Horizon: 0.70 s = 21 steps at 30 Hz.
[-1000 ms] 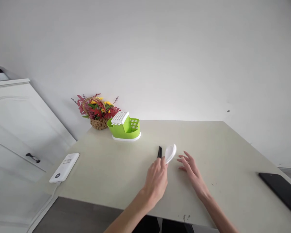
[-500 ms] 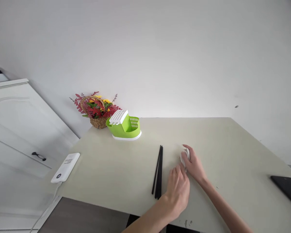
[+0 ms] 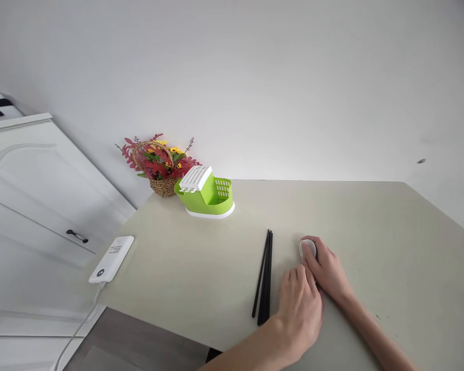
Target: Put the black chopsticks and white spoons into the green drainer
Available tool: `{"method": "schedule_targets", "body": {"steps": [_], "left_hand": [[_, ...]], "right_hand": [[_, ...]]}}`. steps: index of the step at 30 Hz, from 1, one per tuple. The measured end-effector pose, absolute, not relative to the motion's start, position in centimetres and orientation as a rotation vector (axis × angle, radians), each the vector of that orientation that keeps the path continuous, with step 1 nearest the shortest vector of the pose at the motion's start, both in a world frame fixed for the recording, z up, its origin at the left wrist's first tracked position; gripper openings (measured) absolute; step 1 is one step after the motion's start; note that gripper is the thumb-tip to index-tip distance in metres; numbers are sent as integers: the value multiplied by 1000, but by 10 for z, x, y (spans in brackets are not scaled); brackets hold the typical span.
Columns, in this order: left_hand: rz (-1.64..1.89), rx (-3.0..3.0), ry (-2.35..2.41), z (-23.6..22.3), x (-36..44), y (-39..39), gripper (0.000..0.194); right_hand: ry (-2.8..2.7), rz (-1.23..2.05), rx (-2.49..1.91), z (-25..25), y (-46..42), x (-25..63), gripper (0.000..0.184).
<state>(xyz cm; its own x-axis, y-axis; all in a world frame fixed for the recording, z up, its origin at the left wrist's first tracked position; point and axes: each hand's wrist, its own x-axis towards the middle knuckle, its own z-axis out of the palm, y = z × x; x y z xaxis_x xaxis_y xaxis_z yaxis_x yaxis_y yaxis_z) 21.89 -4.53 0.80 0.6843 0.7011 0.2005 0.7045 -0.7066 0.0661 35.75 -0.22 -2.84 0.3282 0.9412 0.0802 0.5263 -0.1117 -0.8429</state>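
My right hand (image 3: 328,268) is closed around a white, round, shallow-looking thing (image 3: 308,248) with a dark edge on its right side. The thumb lies across its face, and the fingers hide the rest, so its kind is unclear. My left hand (image 3: 300,304) is closed just below and touches the right hand; whatever is inside its fingers is hidden. Several black chopsticks (image 3: 265,278) lie in a narrow bundle on the table, left of my left hand.
A green and white utensil holder (image 3: 204,198) stands at the back left of the table (image 3: 185,268). Behind it is a wicker basket (image 3: 163,186) of artificial flowers. A white power bank (image 3: 112,259) with a cable lies at the left edge, beside a white cabinet (image 3: 27,201).
The view has swung right, so the table things sit differently and the black phone has left the picture. The white thing now turns its round face to me, still in my right hand.
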Motion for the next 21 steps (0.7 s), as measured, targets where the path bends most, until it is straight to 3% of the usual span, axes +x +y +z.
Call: {"method": "schedule_targets", "body": {"steps": [6, 13, 21], "left_hand": [[-482, -2896, -1171, 39, 194, -35, 80], [-1050, -2362, -1307, 120, 89, 97, 38], [-789, -2299, -1374, 125, 2, 185, 53]], "right_hand": [[-1438, 565, -1702, -39, 6, 362, 35], [-1512, 488, -1662, -44, 12, 361, 34], [-1522, 444, -1660, -45, 12, 361, 35]]}}
